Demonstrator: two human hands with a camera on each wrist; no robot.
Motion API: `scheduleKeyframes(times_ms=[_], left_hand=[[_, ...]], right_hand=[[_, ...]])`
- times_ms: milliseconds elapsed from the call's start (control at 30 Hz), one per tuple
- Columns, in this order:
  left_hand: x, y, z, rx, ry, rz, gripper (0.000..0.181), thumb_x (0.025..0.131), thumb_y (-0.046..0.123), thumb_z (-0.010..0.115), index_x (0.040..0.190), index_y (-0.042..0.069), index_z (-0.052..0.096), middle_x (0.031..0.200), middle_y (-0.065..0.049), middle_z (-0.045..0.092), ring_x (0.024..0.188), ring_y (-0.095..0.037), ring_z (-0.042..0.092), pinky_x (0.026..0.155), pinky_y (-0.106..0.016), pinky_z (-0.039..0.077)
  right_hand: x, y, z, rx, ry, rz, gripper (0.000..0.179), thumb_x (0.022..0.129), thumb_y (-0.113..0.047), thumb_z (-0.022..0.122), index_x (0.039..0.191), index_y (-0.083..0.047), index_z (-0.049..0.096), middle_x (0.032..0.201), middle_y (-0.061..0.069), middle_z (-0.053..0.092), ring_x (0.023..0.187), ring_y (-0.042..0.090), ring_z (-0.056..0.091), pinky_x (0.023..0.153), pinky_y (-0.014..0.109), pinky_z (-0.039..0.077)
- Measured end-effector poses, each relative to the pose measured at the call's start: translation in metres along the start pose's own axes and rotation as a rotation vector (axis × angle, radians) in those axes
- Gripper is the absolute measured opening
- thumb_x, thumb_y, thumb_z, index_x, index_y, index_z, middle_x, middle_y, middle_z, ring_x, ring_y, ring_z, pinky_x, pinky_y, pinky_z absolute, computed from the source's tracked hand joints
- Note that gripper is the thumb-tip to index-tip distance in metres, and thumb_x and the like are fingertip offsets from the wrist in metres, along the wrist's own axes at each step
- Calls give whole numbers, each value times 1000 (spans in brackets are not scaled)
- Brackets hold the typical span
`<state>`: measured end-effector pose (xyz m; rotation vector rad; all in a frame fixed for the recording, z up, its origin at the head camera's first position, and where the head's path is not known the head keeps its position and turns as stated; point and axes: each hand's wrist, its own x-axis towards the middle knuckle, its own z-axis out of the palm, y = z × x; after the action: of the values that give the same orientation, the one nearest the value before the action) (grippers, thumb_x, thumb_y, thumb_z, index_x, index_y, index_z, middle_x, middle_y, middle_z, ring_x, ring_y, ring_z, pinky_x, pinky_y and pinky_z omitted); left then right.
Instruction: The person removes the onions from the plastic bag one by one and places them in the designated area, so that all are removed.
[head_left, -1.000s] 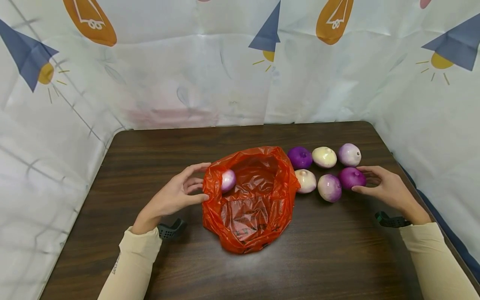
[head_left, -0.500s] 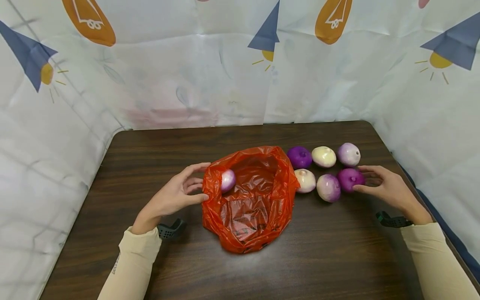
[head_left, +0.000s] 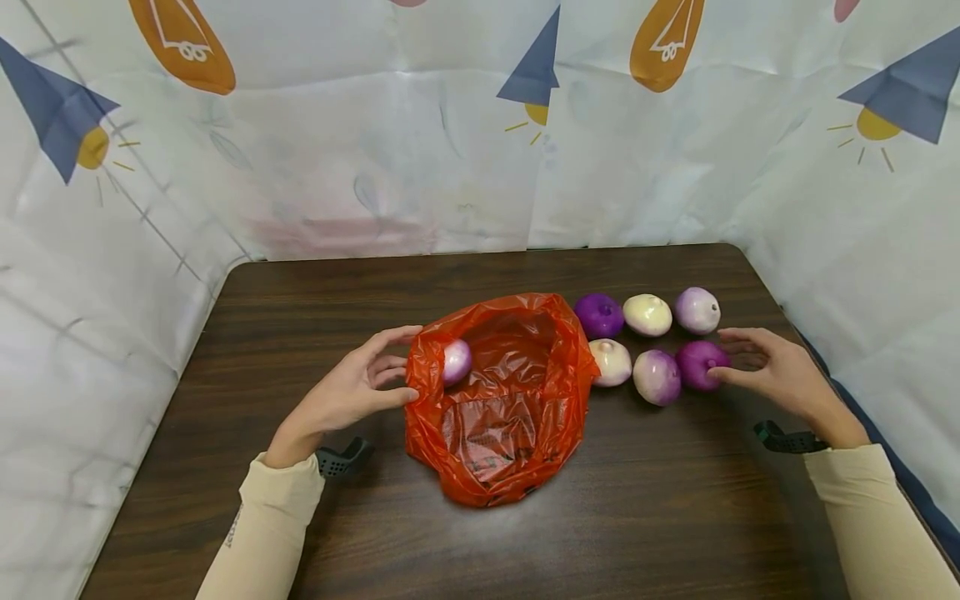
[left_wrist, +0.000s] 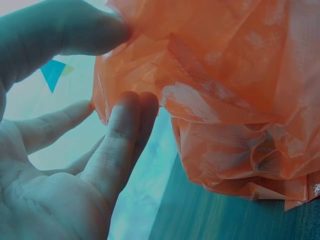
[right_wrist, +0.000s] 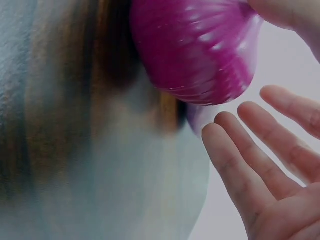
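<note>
A crinkled red plastic bag (head_left: 495,467) lies on the table with its mouth spread wide. A pale purple onion (head_left: 457,362) shows just inside its left rim. My left hand (head_left: 360,379) touches the bag's left side with thumb and fingertips; the left wrist view shows fairly straight fingers against the orange-looking plastic. To the right of the bag is a deep purple onion (head_left: 702,364). My right hand (head_left: 780,372) is beside it, thumb at its surface. In the right wrist view the other fingers stand loosely extended, apart from this purple onion (right_wrist: 200,50).
More onions sit in two rows right of the bag: a dark purple onion (head_left: 599,316), a cream onion (head_left: 648,315) and a pale purple onion (head_left: 698,311) behind, others in front. Patterned white curtains (head_left: 465,167) enclose the dark wooden table (head_left: 615,533).
My right hand has shifted very slightly to the right, its fingers drawing a little away from the deep purple onion. The left hand and bag look the same.
</note>
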<state>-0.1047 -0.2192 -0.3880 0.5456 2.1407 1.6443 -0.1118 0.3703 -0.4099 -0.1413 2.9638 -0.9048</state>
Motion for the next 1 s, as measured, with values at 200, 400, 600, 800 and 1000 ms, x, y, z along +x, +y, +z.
scheduleKeyframes(times_ms=[200,400,600,800,1000], left_hand=[[-2,1,0,10,5,3,80,83,14,77,149,21,32,152,-8,36,123,-30,58,86,-28,59],[-2,3,0,7,11,8,80,83,14,77,149,21,33,153,-6,35,121,-24,60,86,-27,59],[-2,4,1,5,10,17,80,83,13,77,149,21,33,153,-6,36,120,-23,60,87,-26,59],[-3,4,1,4,7,21,79,83,13,77,149,22,33,153,-5,36,120,-24,60,87,-27,59],[-4,5,1,11,10,23,79,83,14,77,149,21,33,153,-5,35,120,-25,60,87,-27,59]], right_hand=[[3,-13,-4,15,64,-51,61,79,-37,81,130,-13,58,122,11,65,91,-24,55,73,-3,43],[4,-31,-8,30,118,-117,55,77,-30,83,127,-18,61,117,-11,65,92,-20,60,72,-1,45],[10,-51,-5,67,148,-228,51,74,-17,85,121,-13,65,116,-4,66,92,-15,64,75,0,46],[21,-72,4,34,170,-357,48,71,-14,87,114,-20,68,107,-14,65,91,-12,63,80,0,48],[28,-95,15,65,151,-445,50,69,-8,87,114,-18,68,104,-6,66,90,-11,62,81,3,50]])
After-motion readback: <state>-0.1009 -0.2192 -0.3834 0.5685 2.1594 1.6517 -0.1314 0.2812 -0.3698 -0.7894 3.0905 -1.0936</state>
